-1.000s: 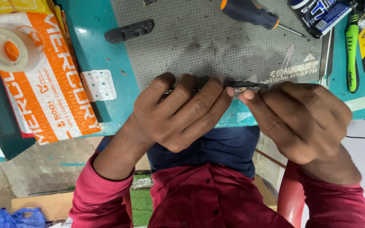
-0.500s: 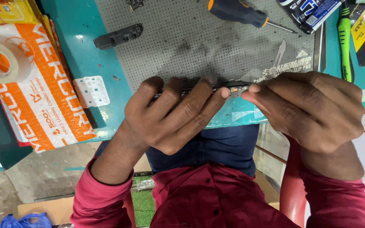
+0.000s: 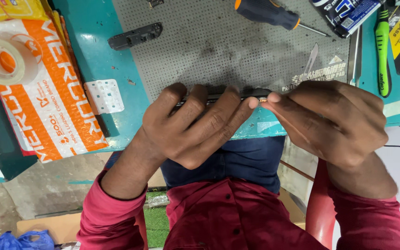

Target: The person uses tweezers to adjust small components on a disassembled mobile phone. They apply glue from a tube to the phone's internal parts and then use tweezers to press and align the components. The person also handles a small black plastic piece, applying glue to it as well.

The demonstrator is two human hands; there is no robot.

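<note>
Between closed fingers (image 3: 218, 109): thin dark device (image 3: 251, 94).

- Bright, even light falls from above, colours vivid
- A soft dark shadow lies on the grey perforated mat (image 3: 218, 41) just beyond the left hand (image 3: 195, 127) and right hand (image 3: 334, 122)
- White glare patches shine on the teal tabletop (image 3: 86, 37)
- Focus is sharp throughout, with slight stretching toward the edges

A thin dark phone (image 3: 251, 94) held edge-on, level, over the mat's edge.
</note>
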